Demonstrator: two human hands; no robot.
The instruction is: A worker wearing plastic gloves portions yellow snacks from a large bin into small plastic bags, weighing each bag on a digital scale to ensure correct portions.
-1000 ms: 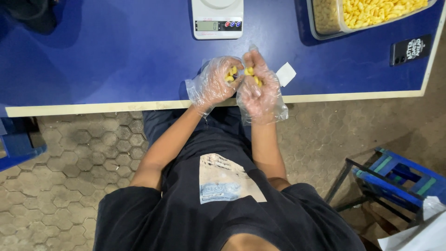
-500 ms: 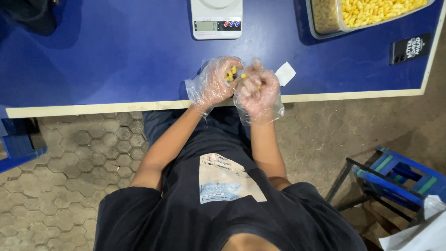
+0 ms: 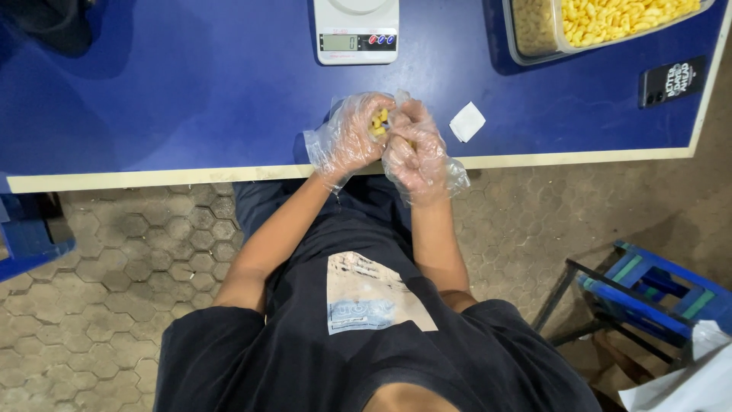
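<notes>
Head view: both hands wear clear plastic gloves and meet over the table's point(image 3: 191, 91) near edge. The left hand point(image 3: 352, 136) is cupped around small yellow pieces point(image 3: 378, 122) — the right hand point(image 3: 412, 149) curls against it, fingers bent. A white scale point(image 3: 356, 30) sits at the far edge; a tub of yellow pieces point(image 3: 602, 23) occupies the far right corner.

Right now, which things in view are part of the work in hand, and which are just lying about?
In hand:
left hand, gloved, cupping yellow pieces
right hand, gloved, closed against it
tub of like yellow pieces
scale

Lying about:
white square
black phone
blue stool
</notes>
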